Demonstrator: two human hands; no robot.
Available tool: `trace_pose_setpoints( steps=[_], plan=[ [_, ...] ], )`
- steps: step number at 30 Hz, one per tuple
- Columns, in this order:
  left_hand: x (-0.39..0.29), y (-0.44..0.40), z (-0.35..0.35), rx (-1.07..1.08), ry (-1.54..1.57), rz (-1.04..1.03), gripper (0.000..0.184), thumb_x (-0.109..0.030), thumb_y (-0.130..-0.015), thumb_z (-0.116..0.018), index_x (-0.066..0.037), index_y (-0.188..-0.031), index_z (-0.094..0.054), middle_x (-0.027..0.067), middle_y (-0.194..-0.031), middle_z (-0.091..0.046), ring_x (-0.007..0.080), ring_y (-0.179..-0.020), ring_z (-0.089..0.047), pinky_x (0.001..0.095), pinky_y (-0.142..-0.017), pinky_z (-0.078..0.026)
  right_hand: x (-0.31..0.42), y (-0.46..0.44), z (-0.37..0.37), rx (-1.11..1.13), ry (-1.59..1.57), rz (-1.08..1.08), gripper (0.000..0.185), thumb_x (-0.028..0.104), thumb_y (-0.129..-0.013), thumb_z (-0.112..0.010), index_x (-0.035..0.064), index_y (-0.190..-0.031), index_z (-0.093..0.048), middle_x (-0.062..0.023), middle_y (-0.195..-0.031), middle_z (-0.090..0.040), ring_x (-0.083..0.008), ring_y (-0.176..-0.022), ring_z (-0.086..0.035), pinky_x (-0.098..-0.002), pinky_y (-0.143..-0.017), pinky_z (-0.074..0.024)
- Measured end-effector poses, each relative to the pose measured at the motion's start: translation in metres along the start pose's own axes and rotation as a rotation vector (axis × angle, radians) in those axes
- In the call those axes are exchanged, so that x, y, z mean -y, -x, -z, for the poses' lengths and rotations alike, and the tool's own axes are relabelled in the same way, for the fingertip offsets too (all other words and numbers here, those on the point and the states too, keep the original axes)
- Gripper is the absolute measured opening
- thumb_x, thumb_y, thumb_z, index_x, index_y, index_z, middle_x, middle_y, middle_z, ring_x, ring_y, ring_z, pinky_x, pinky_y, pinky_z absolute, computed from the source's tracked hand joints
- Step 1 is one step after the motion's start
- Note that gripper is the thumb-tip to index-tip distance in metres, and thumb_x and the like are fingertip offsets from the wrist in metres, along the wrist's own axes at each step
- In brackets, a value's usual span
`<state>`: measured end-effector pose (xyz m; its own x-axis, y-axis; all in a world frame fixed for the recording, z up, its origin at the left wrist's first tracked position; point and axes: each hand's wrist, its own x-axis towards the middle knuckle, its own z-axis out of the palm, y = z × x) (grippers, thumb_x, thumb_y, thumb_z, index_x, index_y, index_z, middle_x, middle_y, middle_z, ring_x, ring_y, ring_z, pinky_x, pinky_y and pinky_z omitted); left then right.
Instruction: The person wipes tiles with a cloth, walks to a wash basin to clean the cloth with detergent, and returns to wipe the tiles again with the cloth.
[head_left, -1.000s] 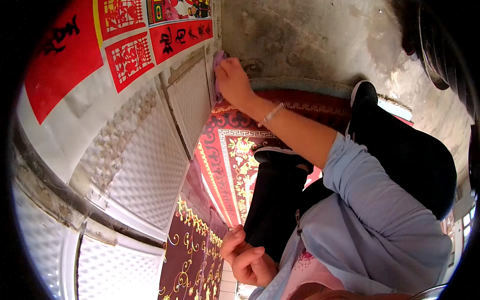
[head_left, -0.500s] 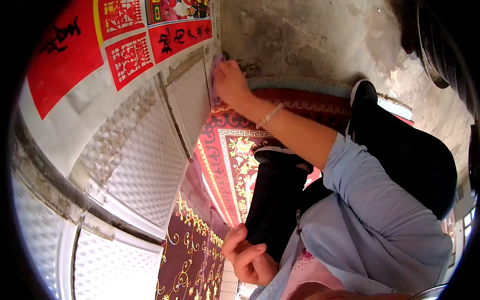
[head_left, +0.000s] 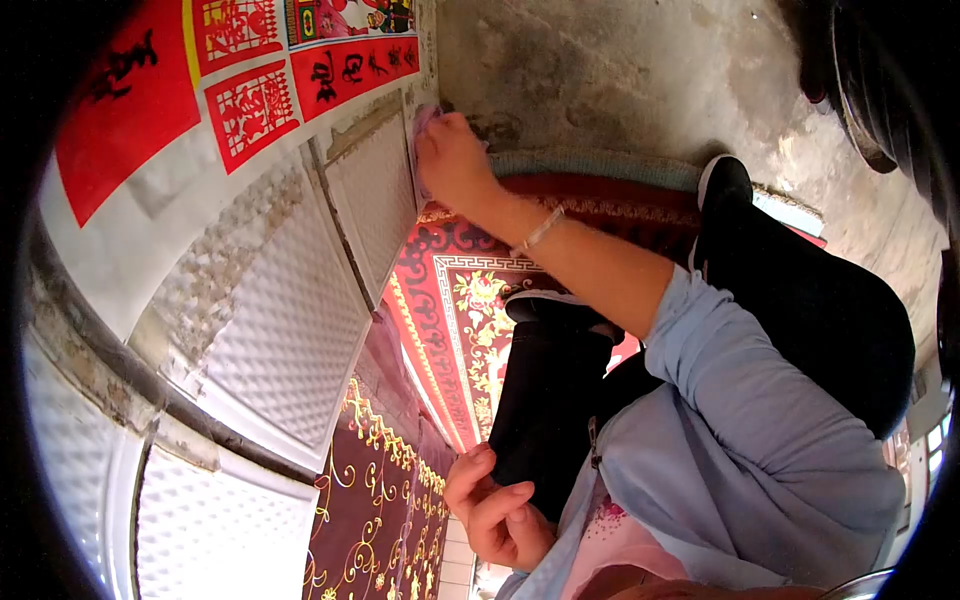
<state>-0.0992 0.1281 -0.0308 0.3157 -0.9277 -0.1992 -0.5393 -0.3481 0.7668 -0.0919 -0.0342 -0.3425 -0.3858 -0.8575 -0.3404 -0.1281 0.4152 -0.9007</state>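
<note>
A crumpled purple cloth (head_left: 424, 117) is pressed by my right hand (head_left: 455, 165) against the narrow wall edge beside the white tiles (head_left: 375, 190). The fingers of that hand are wrapped over the cloth and hide most of it. A pale bracelet (head_left: 538, 232) circles the same wrist. Lower in the view, my left hand (head_left: 500, 510) rests near my lap with its fingers loosely bent and apart, and nothing shows in it. Beside it hangs a dark red fabric (head_left: 375, 500) with gold embroidery.
Red paper prints (head_left: 125, 110) cover the upper left wall. A patterned red carpet (head_left: 485, 330) lies under my feet, with a rolled or raised edge (head_left: 600, 170) by the stained grey concrete (head_left: 620, 80). A dark ribbed object (head_left: 880, 100) stands at the upper right.
My right hand has shifted slightly left with the cloth, still at the wall edge. The wall and prints sit a little further left and up in view. My left hand keeps its pose.
</note>
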Motion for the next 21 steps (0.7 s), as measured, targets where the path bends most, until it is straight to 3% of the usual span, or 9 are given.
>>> trace_pose_setpoints(
  steps=[1,3,4,6,7,9,12,19,21],
  plan=[
    [0.000,0.000,0.000,-0.007,0.005,0.004,0.025,-0.025,-0.094,-0.054,-0.003,-0.083,-0.060,0.0200,-0.111,-0.053,0.0334,-0.109,-0.051,0.0448,-0.098,-0.040,-0.013,-0.014,0.001,0.001,0.001,0.007,0.012,0.007,-0.084,-0.052,-0.0032,-0.085,-0.059,-0.0236,-0.085,-0.056,-0.0404,-0.089,-0.054,-0.0457,-0.080,-0.0446],
    [0.000,0.000,0.001,-0.011,0.016,0.002,0.025,-0.025,-0.094,-0.054,-0.003,-0.084,-0.061,0.0203,-0.111,-0.053,0.0335,-0.110,-0.051,0.0446,-0.098,-0.040,-0.043,-0.032,0.005,0.461,0.716,0.502,0.018,0.011,-0.081,-0.050,-0.0033,-0.085,-0.061,-0.0216,-0.086,-0.059,-0.0370,-0.087,-0.056,-0.0477,-0.077,-0.0461],
    [0.001,0.000,0.002,-0.009,0.014,-0.005,0.026,-0.025,-0.094,-0.054,-0.002,-0.084,-0.061,0.0207,-0.111,-0.053,0.0335,-0.110,-0.051,0.0446,-0.097,-0.040,-0.046,-0.030,0.004,0.456,0.718,0.504,0.018,0.011,-0.081,-0.050,-0.0033,-0.085,-0.061,-0.0216,-0.086,-0.059,-0.0370,-0.087,-0.056,-0.0477,-0.077,-0.0461],
    [0.000,0.000,0.001,-0.010,0.012,-0.017,0.026,-0.025,-0.094,-0.054,-0.002,-0.085,-0.061,0.0211,-0.112,-0.053,0.0335,-0.110,-0.051,0.0446,-0.097,-0.040,-0.050,-0.025,-0.002,0.711,0.810,0.401,0.012,0.007,-0.080,-0.055,-0.0030,-0.084,-0.060,-0.0208,-0.090,-0.057,-0.0398,-0.094,-0.051,-0.0427,-0.087,-0.0441],
    [-0.003,-0.002,0.001,0.007,0.001,-0.013,0.026,-0.025,-0.094,-0.054,-0.002,-0.085,-0.062,0.0212,-0.112,-0.053,0.0336,-0.110,-0.051,0.0445,-0.097,-0.040,-0.043,-0.016,-0.003,0.712,0.808,0.403,0.012,0.007,-0.080,-0.055,-0.0030,-0.084,-0.060,-0.0208,-0.090,-0.057,-0.0398,-0.094,-0.051,-0.0427,-0.087,-0.0441],
    [-0.004,-0.003,0.001,0.024,-0.014,-0.006,0.026,-0.025,-0.094,-0.053,-0.002,-0.085,-0.062,0.0214,-0.112,-0.053,0.0336,-0.110,-0.051,0.0445,-0.097,-0.040,-0.019,0.018,0.000,0.197,0.154,0.045,0.013,0.007,-0.079,-0.055,-0.0038,-0.084,-0.060,-0.0202,-0.089,-0.058,-0.0397,-0.095,-0.051,-0.0425,-0.087,-0.0442],
    [-0.002,-0.002,0.002,0.040,-0.018,0.003,0.027,-0.026,-0.095,-0.053,-0.002,-0.085,-0.062,0.0216,-0.113,-0.053,0.0338,-0.110,-0.051,0.0448,-0.097,-0.040,0.022,0.036,0.014,0.042,-0.190,0.113,0.016,0.010,-0.083,-0.052,-0.0046,-0.085,-0.059,-0.0221,-0.093,-0.056,-0.0404,-0.097,-0.049,-0.0439,-0.088,-0.0429],
    [0.000,-0.001,0.003,0.028,-0.008,0.024,0.028,-0.027,-0.095,-0.053,-0.002,-0.085,-0.061,0.0215,-0.113,-0.052,0.0338,-0.111,-0.050,0.0447,-0.098,-0.038,-0.046,-0.022,0.003,0.216,0.191,0.258,0.020,0.013,-0.089,-0.048,-0.0056,-0.087,-0.057,-0.0249,-0.098,-0.053,-0.0404,-0.100,-0.049,-0.0423,-0.088,-0.0418],
    [-0.001,-0.002,0.001,0.012,-0.009,0.017,0.029,-0.027,-0.095,-0.053,-0.001,-0.085,-0.061,0.0215,-0.113,-0.052,0.0337,-0.111,-0.050,0.0446,-0.099,-0.038,-0.040,-0.016,0.005,0.331,0.130,-0.001,0.018,0.011,-0.089,-0.049,-0.0053,-0.088,-0.056,-0.0245,-0.101,-0.053,-0.0394,-0.100,-0.050,-0.0408,-0.087,-0.0423]
  ],
)
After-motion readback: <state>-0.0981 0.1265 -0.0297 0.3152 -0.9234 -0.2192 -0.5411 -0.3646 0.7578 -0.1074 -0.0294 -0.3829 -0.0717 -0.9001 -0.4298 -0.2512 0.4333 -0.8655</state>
